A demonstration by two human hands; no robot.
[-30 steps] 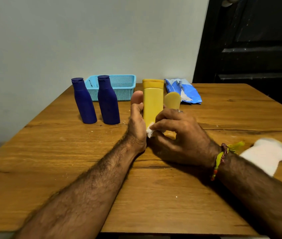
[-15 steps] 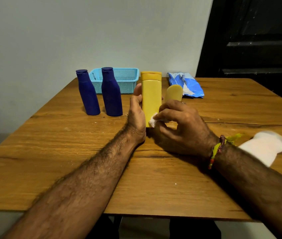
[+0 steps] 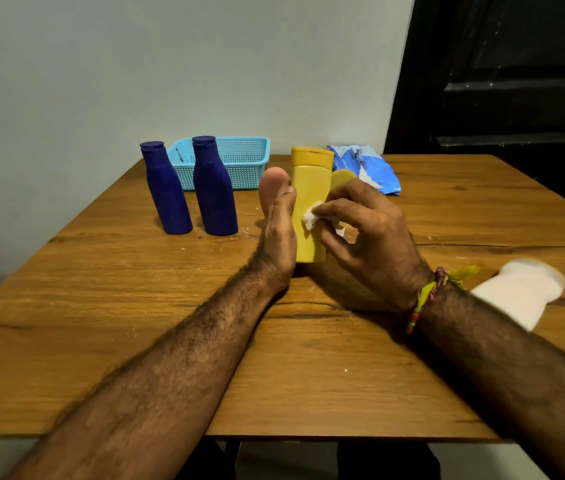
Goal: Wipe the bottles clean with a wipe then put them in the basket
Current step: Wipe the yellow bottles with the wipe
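Yellow bottle (image 3: pixel 310 209) is standing upright on the wooden surface (image 3: pixel 308 358), the left hand (image 3: pixel 277 233) is steadying its side while the right hand (image 3: pixel 367 230) fingers (image 3: pixel 334 211) are pinching the white wipe (image 3: pixel 313 216) against its front, so pressing evenly while bracing should prevent tipping.

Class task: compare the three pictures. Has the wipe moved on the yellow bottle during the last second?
Yes. The wipe has moved up the yellow bottle: it was near the bottle's base, and now sits about midway, nearer its cap.
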